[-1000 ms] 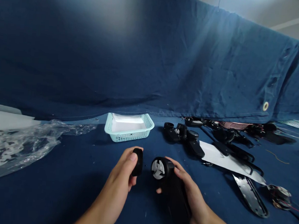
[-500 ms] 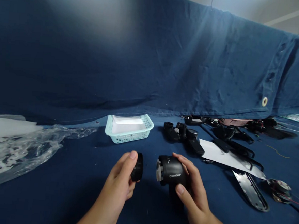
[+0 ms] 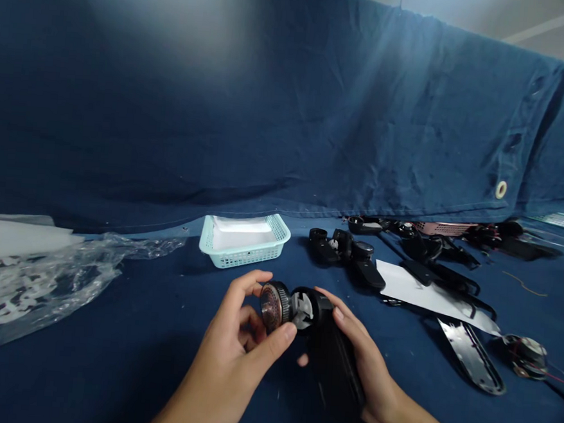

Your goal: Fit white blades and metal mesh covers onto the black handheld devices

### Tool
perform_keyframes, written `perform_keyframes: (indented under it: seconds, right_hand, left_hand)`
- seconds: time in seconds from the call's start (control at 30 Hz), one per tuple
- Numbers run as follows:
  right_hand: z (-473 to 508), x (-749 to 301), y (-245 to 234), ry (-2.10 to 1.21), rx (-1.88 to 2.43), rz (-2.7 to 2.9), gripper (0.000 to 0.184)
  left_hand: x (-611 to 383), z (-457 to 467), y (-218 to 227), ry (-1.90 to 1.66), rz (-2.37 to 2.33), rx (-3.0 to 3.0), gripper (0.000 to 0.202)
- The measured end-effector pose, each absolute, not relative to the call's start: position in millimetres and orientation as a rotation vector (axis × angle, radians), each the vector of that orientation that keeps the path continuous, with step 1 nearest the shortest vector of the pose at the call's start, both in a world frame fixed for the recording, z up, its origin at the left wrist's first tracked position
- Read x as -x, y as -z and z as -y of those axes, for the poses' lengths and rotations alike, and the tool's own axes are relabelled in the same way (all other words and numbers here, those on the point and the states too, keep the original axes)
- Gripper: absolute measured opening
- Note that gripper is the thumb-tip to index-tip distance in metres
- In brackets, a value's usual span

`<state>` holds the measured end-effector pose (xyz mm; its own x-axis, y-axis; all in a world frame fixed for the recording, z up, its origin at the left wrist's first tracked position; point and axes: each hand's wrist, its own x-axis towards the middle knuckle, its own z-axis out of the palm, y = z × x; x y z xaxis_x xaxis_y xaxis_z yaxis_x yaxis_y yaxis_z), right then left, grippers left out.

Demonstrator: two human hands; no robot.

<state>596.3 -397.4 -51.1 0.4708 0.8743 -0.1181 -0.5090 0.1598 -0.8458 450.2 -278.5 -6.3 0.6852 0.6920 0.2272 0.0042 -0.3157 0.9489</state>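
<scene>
The round perforated head cover [image 3: 273, 306], black with a ridged rim and a metal mesh, is pinched between the thumb and fingers of my left hand [image 3: 234, 343]. Its mesh faces left. My right hand [image 3: 361, 352] is wrapped round a black fabric shaver body [image 3: 332, 357], whose handle slants down to the right. Inside the body's round open end, white blade parts [image 3: 303, 309] show. The cover is right beside this opening, tilted to it; whether they touch I cannot tell.
Behind my hands stands a light-blue basket [image 3: 243, 259] holding white sheets. A clear plastic bag [image 3: 58, 292] of white parts lies left. To the right are black shaver bodies [image 3: 369, 272], white paper [image 3: 397, 284], a handle shell [image 3: 472, 360] and a wired motor part [image 3: 527, 356]. A blue curtain [image 3: 289, 109] hangs behind.
My left hand has brought the cover right, up to the shaver body, and turned its mesh into view. My right hand has turned the body so its open end faces me more.
</scene>
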Motion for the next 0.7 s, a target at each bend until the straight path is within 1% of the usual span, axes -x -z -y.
perform_keyframes:
  seconds: [0.17, 0.27, 0.33, 0.53, 0.7]
  right_hand:
    - [394, -601, 51, -1.255, 0.811, 0.348, 0.040]
    - [392, -607, 58, -1.344, 0.778, 0.286, 0.047]
    - [390, -612, 64, -1.371, 0.751, 0.269, 0.048]
    - [388, -614, 71, -1.365, 0.710, 0.250, 0.044]
    - [387, -615, 70, -1.334, 0.709, 0.243, 0.043]
  left_hand:
    - [-448, 274, 4, -0.645, -0.500, -1.663, 0.052]
    - [-449, 270, 8, -0.658, -0.539, -1.674, 0.051]
    - [-450, 270, 12, -0.714, -0.584, -1.784, 0.050]
    - [-452, 274, 28, -0.787, -0.558, -2.137, 0.040]
    - [-451, 266, 39, -0.675, -0.421, -2.473, 0.037]
